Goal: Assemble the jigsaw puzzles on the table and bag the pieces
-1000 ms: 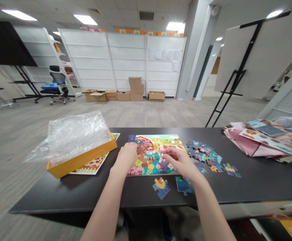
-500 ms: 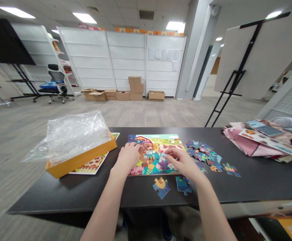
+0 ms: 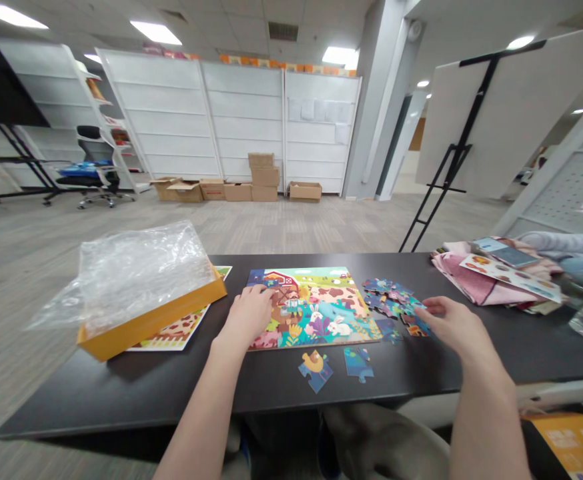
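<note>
A colourful farm puzzle board [image 3: 321, 313] lies flat on the black table, with rabbits, a cow and a red barn on it. My left hand [image 3: 252, 312] rests on its left side, fingers spread over the barn area. To the right of the board is a pile of blue puzzle pieces [image 3: 389, 300]. My right hand [image 3: 446, 323] is at the right edge of this pile, thumb and fingers apart, its fingertips near the pieces. Near the front edge lie a blue piece with an orange shape [image 3: 315, 370] and a blue-green piece [image 3: 358, 364].
At the left, a yellow box [image 3: 154, 320] holding clear plastic wrap [image 3: 141, 267] sits partly over a picture sheet [image 3: 186, 333]. Pink cloths [image 3: 464, 283] with a phone and a sticker sheet lie at the right. Table front edge [image 3: 271, 407] is close.
My right hand has moved right, from over the board to the pile of pieces, uncovering the white rabbit. My left hand stays on the board. The view has shifted slightly right.
</note>
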The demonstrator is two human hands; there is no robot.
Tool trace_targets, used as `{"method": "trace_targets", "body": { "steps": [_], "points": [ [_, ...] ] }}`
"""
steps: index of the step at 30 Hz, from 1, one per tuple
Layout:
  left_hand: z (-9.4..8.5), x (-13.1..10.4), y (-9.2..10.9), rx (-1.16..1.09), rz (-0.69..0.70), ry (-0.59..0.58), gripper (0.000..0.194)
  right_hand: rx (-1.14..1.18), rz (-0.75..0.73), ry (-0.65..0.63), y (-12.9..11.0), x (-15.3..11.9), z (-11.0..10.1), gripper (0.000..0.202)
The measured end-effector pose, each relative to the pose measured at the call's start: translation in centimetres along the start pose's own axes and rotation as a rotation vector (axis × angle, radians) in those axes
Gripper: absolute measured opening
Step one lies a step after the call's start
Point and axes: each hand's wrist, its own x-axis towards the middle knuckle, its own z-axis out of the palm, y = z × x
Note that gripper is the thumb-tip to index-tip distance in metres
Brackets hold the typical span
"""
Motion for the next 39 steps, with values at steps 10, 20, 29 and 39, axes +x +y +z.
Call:
{"method": "trace_targets", "body": {
  "steps": [10,20,29,39],
  "points": [
    [-0.7,0.1,-0.7,-0.111,-0.004,-0.005,0.034,-0.119,-0.045,-0.136,2.3,0.8,1.3,0.050],
    [-7.5,-4.8,6.2,-0.210,0.147,-0.299,0.027,0.371,-0.128,-0.178,0.8,0.1,-0.1,0.049],
    [-5.8,-6.7,9.8,-0.117,0.133,-0.433,0.056,0.910,-0.177,-0.366,-5.1,-2.7,-0.2,0.055],
    [-5.2,-7.0,7.5,-0.331,0.202,-0.504,0.047,1.052,-0.261,-0.642,-9.0,-4.2,1.8,0.057]
  ]
}}
